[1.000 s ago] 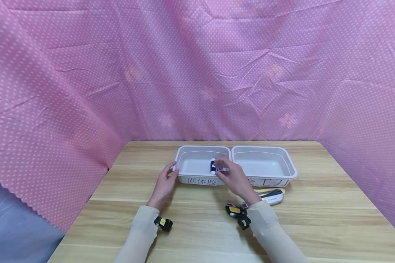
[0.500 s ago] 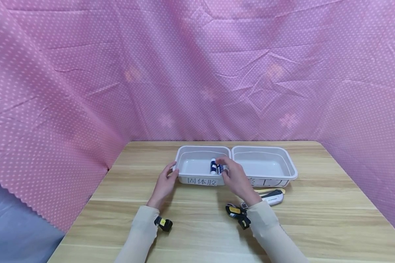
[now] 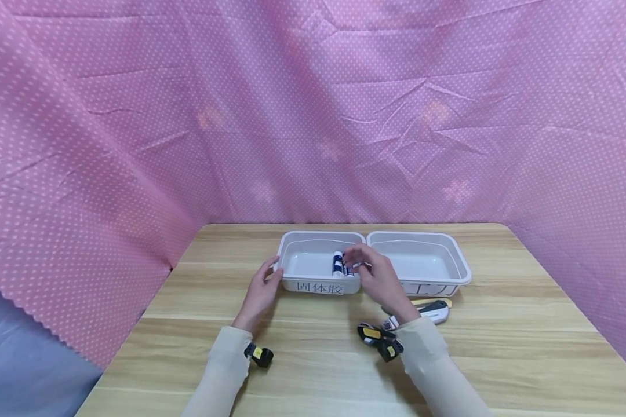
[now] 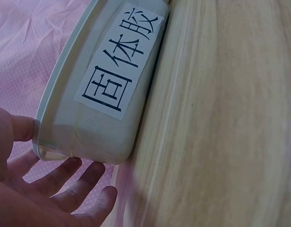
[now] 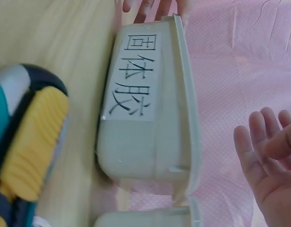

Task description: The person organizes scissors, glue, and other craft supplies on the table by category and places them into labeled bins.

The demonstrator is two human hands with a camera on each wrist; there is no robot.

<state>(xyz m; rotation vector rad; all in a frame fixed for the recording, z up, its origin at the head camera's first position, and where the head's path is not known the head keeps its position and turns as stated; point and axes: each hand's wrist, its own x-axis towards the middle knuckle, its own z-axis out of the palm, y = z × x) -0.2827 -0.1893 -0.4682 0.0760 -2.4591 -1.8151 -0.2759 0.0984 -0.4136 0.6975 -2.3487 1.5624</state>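
My left hand [image 3: 261,292] rests against the left end of a white plastic bin [image 3: 305,284] with a paper label. In the left wrist view, its thumb touches the rim and its spread fingers [image 4: 91,175] lie along the end wall. Two blue-and-white glue sticks lie in that bin at its right side; one glue stick [image 3: 338,264] shows well, the second glue stick [image 3: 349,271] is partly covered by my right hand [image 3: 378,278]. That hand hovers over the bin's right end, fingers loosely bent, holding nothing; the right wrist view shows it apart from the rim.
A second white bin [image 3: 419,263] stands close on the right, also labelled. In front of it lie a grey-white utility knife [image 3: 435,313] and a yellow one [image 3: 443,301] behind it. A black-and-yellow utility knife [image 3: 370,333] lies near the right wrist. Pink dotted cloth [image 3: 313,116] hangs around the table.
My right hand has moved back off the glue sticks, slightly to the right, and the second stick has come into view. The left hand stays in place.
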